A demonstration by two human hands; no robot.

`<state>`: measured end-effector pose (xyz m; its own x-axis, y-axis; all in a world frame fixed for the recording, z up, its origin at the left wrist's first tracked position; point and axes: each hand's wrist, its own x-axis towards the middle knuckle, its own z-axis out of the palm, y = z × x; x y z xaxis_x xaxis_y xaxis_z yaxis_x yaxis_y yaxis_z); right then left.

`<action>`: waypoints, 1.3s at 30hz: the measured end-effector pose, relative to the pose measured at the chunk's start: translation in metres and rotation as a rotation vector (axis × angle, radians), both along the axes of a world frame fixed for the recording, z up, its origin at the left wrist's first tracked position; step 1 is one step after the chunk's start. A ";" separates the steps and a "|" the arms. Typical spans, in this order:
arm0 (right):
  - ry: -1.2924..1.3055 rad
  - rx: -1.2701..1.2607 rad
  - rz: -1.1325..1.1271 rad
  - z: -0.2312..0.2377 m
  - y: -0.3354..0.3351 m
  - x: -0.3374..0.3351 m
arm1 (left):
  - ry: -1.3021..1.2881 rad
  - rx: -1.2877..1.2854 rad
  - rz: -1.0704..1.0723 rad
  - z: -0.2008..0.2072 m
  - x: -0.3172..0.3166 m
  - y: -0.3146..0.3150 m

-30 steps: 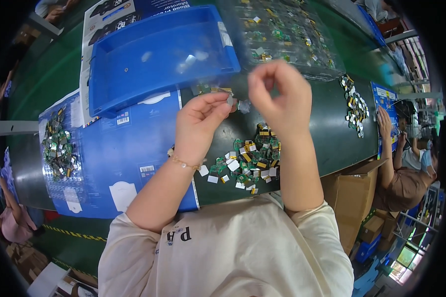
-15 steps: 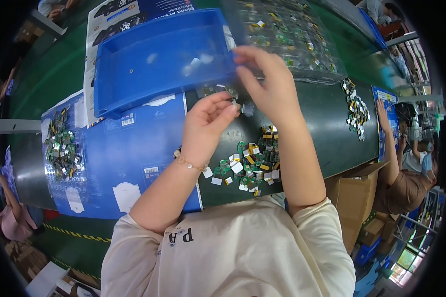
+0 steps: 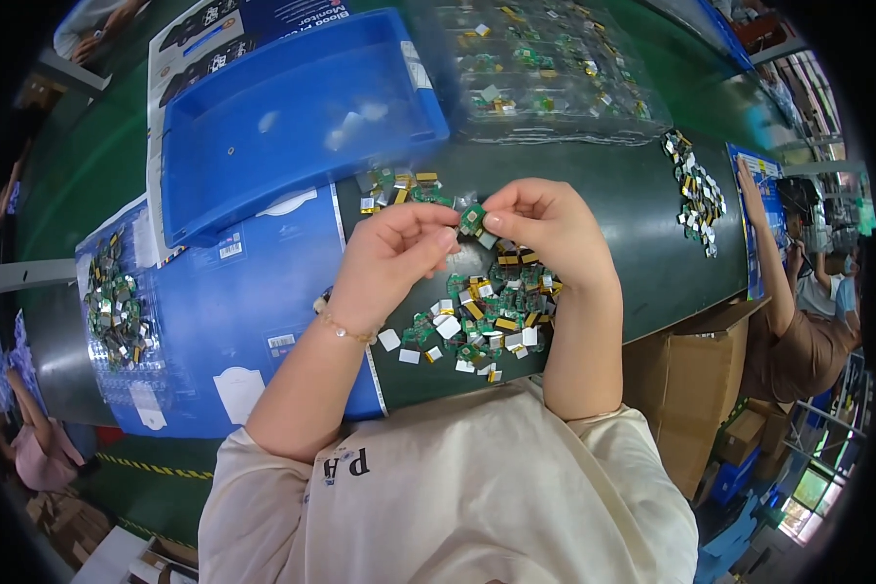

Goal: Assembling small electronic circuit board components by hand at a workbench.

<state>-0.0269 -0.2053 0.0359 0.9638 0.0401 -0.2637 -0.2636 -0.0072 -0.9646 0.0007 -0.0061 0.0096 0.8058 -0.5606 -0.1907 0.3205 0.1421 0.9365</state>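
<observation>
A small green circuit board (image 3: 472,220) is held up between my hands, over the dark green table. My right hand (image 3: 553,232) pinches its right edge between thumb and fingers. At the board's left side, my left hand (image 3: 399,255) has its thumb and fingers closed; what lies between those fingertips is hidden. Right below spreads a loose pile of circuit boards (image 3: 477,316) with white and yellow-black pieces among them. A smaller group of boards (image 3: 399,185) lies just beyond my left hand, by the blue bin.
The blue bin (image 3: 190,209) holds a few pale scraps. Stacked clear trays (image 3: 565,136) of boards stand at the back. More boards lie left (image 3: 117,307) and right (image 3: 693,190). Blue printed sheets (image 3: 263,292) cover the table's left. A cardboard box (image 3: 691,389) stands right, beside another person.
My right hand has come back from the blue bin's right edge and now pinches the circuit board. My left hand has moved slightly left and down in the picture; the view has shifted a little.
</observation>
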 end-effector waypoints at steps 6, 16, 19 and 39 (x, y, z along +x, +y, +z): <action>-0.044 0.157 0.138 -0.018 0.006 -0.005 | 0.179 -0.075 -0.002 0.003 -0.005 -0.001; -0.318 -0.403 0.251 0.005 0.001 -0.010 | 0.074 -0.157 -0.027 -0.008 -0.008 0.001; -0.340 -0.482 0.215 0.009 0.010 -0.010 | 0.078 -0.134 0.008 -0.010 -0.007 0.002; -0.096 -0.038 -0.072 -0.010 0.026 -0.003 | 0.333 -0.294 -0.030 -0.021 0.002 0.008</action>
<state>-0.0300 -0.1797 0.0264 0.9848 -0.0383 -0.1697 -0.1708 -0.0284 -0.9849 0.0027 0.0014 -0.0117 0.7102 -0.6517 -0.2663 0.6058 0.3730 0.7027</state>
